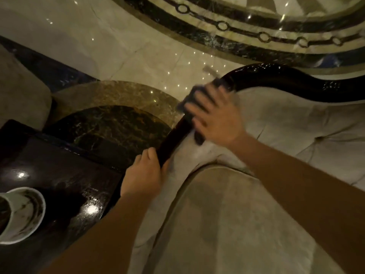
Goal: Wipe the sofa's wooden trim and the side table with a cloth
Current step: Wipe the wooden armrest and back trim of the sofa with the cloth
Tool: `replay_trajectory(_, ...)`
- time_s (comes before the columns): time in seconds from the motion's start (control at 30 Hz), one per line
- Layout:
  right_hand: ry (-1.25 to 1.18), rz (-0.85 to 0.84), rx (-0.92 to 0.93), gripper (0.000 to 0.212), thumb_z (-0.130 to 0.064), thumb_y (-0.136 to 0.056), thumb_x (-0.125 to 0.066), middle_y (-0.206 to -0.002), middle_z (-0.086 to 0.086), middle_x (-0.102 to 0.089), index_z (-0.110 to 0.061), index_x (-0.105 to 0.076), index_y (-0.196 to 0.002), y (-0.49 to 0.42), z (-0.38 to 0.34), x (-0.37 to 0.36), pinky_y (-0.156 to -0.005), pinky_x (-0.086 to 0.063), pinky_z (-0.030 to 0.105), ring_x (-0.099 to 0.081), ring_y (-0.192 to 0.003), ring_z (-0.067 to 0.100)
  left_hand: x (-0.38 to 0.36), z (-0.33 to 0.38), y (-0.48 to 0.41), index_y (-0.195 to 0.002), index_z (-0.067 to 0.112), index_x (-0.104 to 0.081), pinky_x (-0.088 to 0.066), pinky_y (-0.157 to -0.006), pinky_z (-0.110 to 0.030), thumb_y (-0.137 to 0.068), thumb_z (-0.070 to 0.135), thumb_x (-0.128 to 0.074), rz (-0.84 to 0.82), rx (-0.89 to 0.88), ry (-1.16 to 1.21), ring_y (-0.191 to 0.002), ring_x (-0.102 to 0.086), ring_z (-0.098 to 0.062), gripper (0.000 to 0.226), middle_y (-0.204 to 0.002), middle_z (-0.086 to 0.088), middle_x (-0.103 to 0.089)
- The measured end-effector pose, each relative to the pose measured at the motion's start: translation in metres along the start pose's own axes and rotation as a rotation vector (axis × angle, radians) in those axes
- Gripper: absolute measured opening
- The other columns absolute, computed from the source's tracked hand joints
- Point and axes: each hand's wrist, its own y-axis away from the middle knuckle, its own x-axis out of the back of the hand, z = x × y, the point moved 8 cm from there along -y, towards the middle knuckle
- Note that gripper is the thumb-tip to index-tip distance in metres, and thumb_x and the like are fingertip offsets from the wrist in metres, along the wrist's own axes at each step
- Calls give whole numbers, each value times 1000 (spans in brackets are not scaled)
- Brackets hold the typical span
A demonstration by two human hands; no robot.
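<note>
The sofa's glossy dark wooden trim (pixel 276 80) curves from upper right down to the centre, edging beige tufted upholstery (pixel 296 125). My right hand (pixel 215 117) lies flat, fingers spread, pressing a dark cloth (pixel 187 99) onto the trim; both are motion-blurred. My left hand (pixel 144 173) grips the trim's lower end, its thumb on the sofa side. To the left stands the dark glossy side table (pixel 59 171), showing lamp reflections.
A white marbled bowl-shaped vessel (pixel 21 214) sits on the side table's near left part. A beige seat cushion (pixel 227 224) fills the lower right. Beyond the table lie a round marble floor inlay (pixel 118 107) and polished marble floor (pixel 128 36). Another beige seat (pixel 17 91) is at left.
</note>
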Motion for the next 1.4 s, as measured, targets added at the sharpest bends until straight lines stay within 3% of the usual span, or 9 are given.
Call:
replay_trajectory(0.1,-184,-26,-355,48,-45,-107,-23,-153,12,-46,-27,-48,-144,-9,80,-5,-124,-12,55,-30,-147,40,2,-1,1,-137,13,-38,-47,-93,-45,-97,58,-29,26,2,14,-122,-49,-25,61,-134,-6,-51)
replay_trajectory(0.2,-148,28,-543,44,-40,-104,-35,-153,14,-47,-25,-55,-140,-13,53,7,-123,-11,58,-27,-149,44,4,0,1,-133,10,-41,-48,-86,-45,-96,58,-32,49,29,-50,-118,-52,-27,61,-128,-7,-54)
replay_trajectory(0.4,-227,-185,416,41,-39,-105,-40,-145,11,-57,-26,-59,-139,8,-40,5,-122,-18,56,-37,-144,42,9,-1,1,-107,18,-41,-52,-69,-41,-92,62,-33,98,49,-71,-97,-60,-24,47,-103,-1,-56)
replay_trajectory(0.63,-146,-195,-563,47,-39,-106,-26,-153,9,-45,-22,-47,-145,-17,103,14,-123,-15,53,-26,-149,34,3,-4,5,-96,22,-36,-49,-59,-35,-88,68,-31,111,53,-85,-85,-60,-21,47,-91,2,-51)
replay_trajectory(0.77,-219,-229,-524,46,-38,-104,-31,-150,8,-49,-21,-52,-141,-27,82,21,-122,-17,53,-28,-148,35,3,9,-17,-108,18,-36,-48,-75,-43,-89,66,-36,-6,188,-22,-103,-58,-31,52,-113,-8,-54)
replay_trajectory(0.9,-232,-227,-423,43,-41,-104,-33,-144,6,-54,-24,-53,-139,-26,105,14,-121,-21,49,-39,-140,32,36,113,-94,-120,11,-41,-49,-83,-47,-93,59,-40,101,-3,55,-108,-56,-33,55,-119,-13,-54)
replay_trajectory(1.07,-119,-255,-710,44,-38,-105,-29,-134,9,-59,-19,-51,-138,31,204,18,-117,-27,46,-47,-128,30,76,265,-159,-134,10,-35,-44,-88,-48,-96,45,-44,284,-399,-121,-114,-49,-36,52,-129,-17,-48)
replay_trajectory(1.2,-27,-402,-546,43,-38,-106,-29,-134,11,-60,-17,-49,-137,40,220,24,-119,-23,47,-49,-128,32,53,355,-153,-143,12,-31,-32,-104,-52,-98,41,-38,258,-690,-375,-128,-41,-36,53,-143,-12,-42)
replay_trajectory(1.4,523,-841,-174,42,-37,-105,-36,-132,20,-60,-9,-53,-131,37,255,45,-113,-26,51,-50,-124,38,48,354,-157,-137,14,-38,-35,-100,-51,-97,54,-29,295,-666,-404,-122,-45,-35,58,-135,-11,-49)
